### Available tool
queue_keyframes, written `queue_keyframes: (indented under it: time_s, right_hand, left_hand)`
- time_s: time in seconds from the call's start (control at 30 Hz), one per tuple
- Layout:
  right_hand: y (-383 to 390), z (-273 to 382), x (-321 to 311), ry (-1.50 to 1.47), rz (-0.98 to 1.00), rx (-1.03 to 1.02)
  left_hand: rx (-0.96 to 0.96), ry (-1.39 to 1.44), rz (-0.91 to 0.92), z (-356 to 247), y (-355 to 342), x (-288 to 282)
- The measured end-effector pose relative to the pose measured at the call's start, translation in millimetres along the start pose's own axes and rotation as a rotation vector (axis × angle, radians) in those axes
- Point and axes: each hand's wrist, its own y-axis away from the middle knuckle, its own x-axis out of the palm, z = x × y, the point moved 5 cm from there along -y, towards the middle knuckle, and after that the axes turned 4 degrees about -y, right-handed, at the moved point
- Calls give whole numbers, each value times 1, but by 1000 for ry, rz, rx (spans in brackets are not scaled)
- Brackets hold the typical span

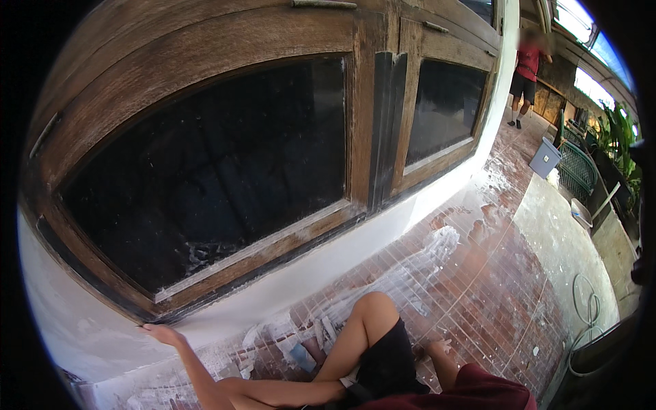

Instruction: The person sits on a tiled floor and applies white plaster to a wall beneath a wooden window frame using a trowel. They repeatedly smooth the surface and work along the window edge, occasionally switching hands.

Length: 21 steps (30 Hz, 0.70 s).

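Note:
My left hand (164,333) reaches to the white wall (239,307), just below the bottom corner of a wooden window frame (179,298). Its fingers are pressed together at the tips; a small dark bit shows there, too small to name. Behind me to the right, my right hand (439,344) rests on the red tiled floor (471,314), fingers spread and holding nothing. The frame's brown wood looks worn and whitish along its lower rail, around dark glass (219,171). Beside my bent leg lie a flat blue piece (302,357) and some pale strips (326,329).
White dust and smears cover much of the tiles. A second window (444,109) continues the wall. Far right, a person in a red shirt (527,61) stands near a grey bin (545,158), green mesh (577,167), a dustpan (581,213) and a coiled hose (586,307).

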Motion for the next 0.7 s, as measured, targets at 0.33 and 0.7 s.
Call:
queue_keyframes:
  time_s: [0.33, 0.7]
  right_hand:
    - [-18, 10, 7, 49, -48, 30]
    - [-24, 14, 8, 154, -92, 8]
  left_hand:
    - [226, -84, -36, -18, 80, 38]
    - [8, 265, -47, -23, -22, -1]
